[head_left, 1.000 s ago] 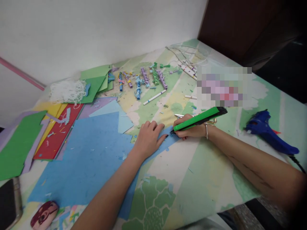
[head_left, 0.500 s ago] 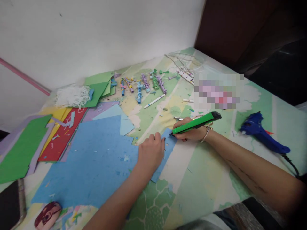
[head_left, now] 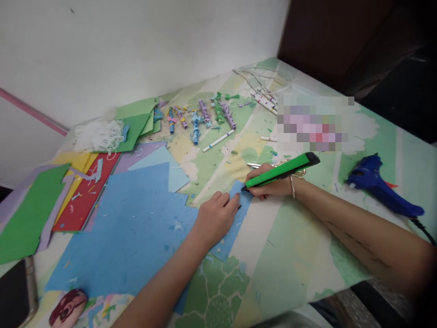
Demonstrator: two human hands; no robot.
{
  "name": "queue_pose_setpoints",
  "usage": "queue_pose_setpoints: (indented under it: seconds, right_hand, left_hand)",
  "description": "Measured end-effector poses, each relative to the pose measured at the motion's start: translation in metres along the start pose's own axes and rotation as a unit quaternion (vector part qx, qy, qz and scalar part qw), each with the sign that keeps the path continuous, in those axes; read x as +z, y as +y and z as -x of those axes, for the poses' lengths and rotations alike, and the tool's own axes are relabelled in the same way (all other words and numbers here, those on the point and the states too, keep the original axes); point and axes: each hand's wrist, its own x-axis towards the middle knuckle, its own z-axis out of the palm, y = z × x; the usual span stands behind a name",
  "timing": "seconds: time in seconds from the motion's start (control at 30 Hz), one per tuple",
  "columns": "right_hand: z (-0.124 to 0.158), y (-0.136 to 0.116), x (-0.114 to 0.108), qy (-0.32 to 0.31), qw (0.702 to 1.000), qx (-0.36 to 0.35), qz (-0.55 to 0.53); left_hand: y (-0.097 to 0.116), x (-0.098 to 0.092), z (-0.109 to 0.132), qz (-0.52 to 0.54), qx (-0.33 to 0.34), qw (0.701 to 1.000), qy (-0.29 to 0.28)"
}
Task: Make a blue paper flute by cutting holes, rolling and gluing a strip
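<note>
My right hand (head_left: 269, 180) is closed round a green and black utility knife (head_left: 283, 171), its tip down near the upper end of a narrow blue sheet (head_left: 235, 228). My left hand (head_left: 218, 216) rests on that sheet, fingers stretched toward the blade and pressing it down; its palm side is hidden. A larger blue sheet (head_left: 136, 218) lies to the left of it. Partly hidden behind my right hand are scissors (head_left: 253, 165) with gold handles.
A blue glue gun (head_left: 382, 184) lies at the right. Several decorated paper tubes (head_left: 195, 130) and a white marker (head_left: 218, 141) lie at the back. White string (head_left: 99, 135), green sheets (head_left: 37, 209), a phone (head_left: 17, 291) and a computer mouse (head_left: 68, 307) are at the left.
My left index finger has stretched out further toward the knife tip. The knife remains in my right hand, near the same spot on the sheet. The view has shifted slightly.
</note>
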Motion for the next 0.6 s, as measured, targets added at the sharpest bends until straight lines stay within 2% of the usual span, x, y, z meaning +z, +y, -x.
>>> queue_pose_setpoints:
  seconds: [0.27,0.37,0.5,0.6]
  right_hand:
    - [0.002,-0.006,-0.002,0.002,1.0,0.008,0.02]
    - [0.002,-0.007,-0.001,0.009,0.999,0.011,0.04]
    - [0.002,-0.011,0.001,0.029,0.996,0.024,0.087]
    - [0.003,-0.012,0.001,0.023,0.996,0.002,0.087]
  left_hand:
    - [-0.001,0.0,-0.001,0.006,-0.002,1.0,0.004]
    - [0.002,-0.001,0.0,-0.024,0.0,1.0,0.009]
    - [0.014,-0.006,0.005,-0.125,-0.069,0.989,0.041]
    - [0.03,-0.01,0.007,-0.152,-0.132,0.978,0.049]
